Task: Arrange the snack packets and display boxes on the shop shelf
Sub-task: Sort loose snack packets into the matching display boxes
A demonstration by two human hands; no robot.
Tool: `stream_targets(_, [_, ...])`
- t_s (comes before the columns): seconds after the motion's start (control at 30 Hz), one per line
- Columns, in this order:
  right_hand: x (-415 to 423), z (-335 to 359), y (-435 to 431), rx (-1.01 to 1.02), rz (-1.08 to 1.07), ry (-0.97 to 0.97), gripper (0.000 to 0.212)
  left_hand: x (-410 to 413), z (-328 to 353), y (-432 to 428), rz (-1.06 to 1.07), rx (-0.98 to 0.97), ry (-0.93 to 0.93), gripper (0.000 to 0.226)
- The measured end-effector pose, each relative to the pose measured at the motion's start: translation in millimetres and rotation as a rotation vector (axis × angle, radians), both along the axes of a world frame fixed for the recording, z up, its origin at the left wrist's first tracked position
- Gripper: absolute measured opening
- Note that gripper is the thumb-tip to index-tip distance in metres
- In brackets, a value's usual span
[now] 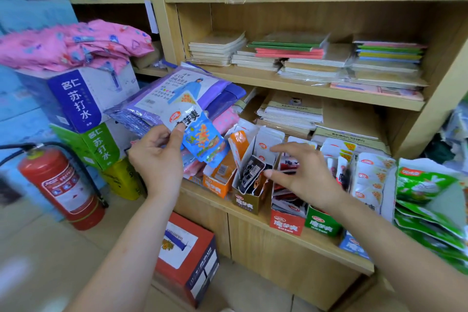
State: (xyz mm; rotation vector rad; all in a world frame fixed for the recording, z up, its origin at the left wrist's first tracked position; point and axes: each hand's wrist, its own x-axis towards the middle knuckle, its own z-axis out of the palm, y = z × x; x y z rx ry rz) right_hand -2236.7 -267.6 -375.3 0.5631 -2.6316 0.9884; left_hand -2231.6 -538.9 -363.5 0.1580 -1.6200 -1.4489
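Centrally, glossy flat packets (202, 139), angular cardboard box (247, 201)

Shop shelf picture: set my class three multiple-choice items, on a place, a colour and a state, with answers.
1. Where is the fire extinguisher? A on a shelf; B on the floor, left of the shelf unit; C in a box.
2. What colour is the box just right of the red box? A green; B purple; C black.
3. The left hand is: A empty; B holding snack packets; C on the floor.
Answers: B, it stands on the floor; A, the green box adjoins it; B, it grips packets.
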Motion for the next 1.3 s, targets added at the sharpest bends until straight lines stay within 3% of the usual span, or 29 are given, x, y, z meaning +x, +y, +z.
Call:
stream_targets(0.13, [-7, 3, -69, 0.232, 0.029, 0.057, 0.083, -2, -6, 0, -0.016, 0.022, -0.032, 0.045])
stream_targets(0.3, [-51, -1, -92, -0.03, -0.09, -0.05, 0.039, -4, -10, -14, 0.014, 0.029, -0.046, 0.043])
stream_targets(0.43, [-75, 14, -74, -0.049, -0.13, -0.051, 0.032, -6, -18, -34, 0.028, 0.006, -0.065, 0.031])
stream_targets(0.53, [-95, 36, -72, 0.079, -0.053, -0.048, 0.029, -1, -21, -40, 0.014, -0.029, -0.075, 0.033])
stream_targets(0.63, [-112, 37, -90, 0.256, 0.036, -0.083, 0.03, 5, -23, -41, -0.06, 0.012, -0.084, 0.021])
stream_targets(0.77, [-121, 18, -107, 0.431, 0.105, -0.087, 0.048, 7, -28, -44, -0.112, 0.032, -0.148, 0.015])
stream_targets(0.83, [-119, 17, -103, 0.325, 0.081, -0.081, 0.055, 8, -26, -42, -0.145, 0.045, -0.161, 0.015])
stream_targets(0.93, [-104, 23, -90, 0.002, 0.062, -0.102, 0.043, 9, -25, -36, -0.201, 0.107, -0.183, 0.017])
stream_targets(1.07, [-57, 29, -71, -0.355, 0.174, -0.259, 0.044, 9, -22, -24, -0.363, 0.212, -0.198, 0.015])
stream_targets(1.2, [-12, 24, -52, -0.408, 0.29, -0.388, 0.069, 17, -10, 7, -0.509, 0.28, -0.251, 0.008])
stream_targets(1.3, [10, 16, -41, -0.474, 0.325, -0.433, 0.067, 23, -6, 32, -0.601, 0.276, -0.3, 0.009])
